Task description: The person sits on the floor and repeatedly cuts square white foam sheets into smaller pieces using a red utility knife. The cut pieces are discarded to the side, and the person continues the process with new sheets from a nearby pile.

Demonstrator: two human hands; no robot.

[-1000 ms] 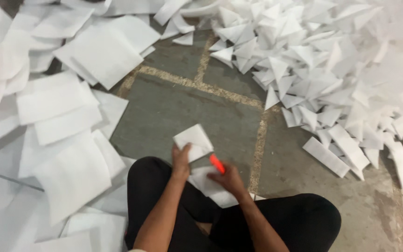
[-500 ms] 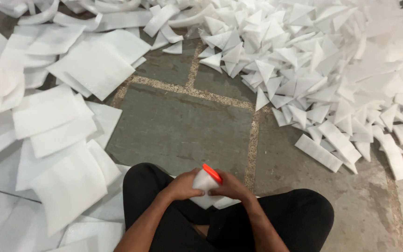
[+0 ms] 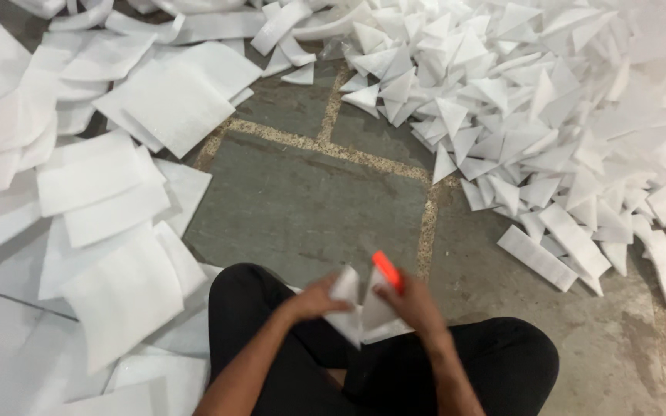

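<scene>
I sit on a stone floor with my legs in black trousers (image 3: 464, 362). Both hands meet in front of my lap. My left hand (image 3: 314, 299) grips one half of a small white foam piece (image 3: 346, 296). My right hand (image 3: 414, 304) holds an orange-handled cutter (image 3: 388, 271) and touches the other half of the foam (image 3: 378, 308). The foam looks folded or split into two flaps between the hands, though motion blur hides the detail.
Large white foam sheets (image 3: 109, 231) lie stacked on the left. A big heap of cut white foam triangles (image 3: 518, 100) covers the right and far side. A few long foam strips (image 3: 537, 258) lie at right. Grey stone floor (image 3: 310, 200) shows between them.
The hands drew the foam piece from the floor toward my lap. The flat square now stands as two flaps between the hands. The view shifted slightly.
</scene>
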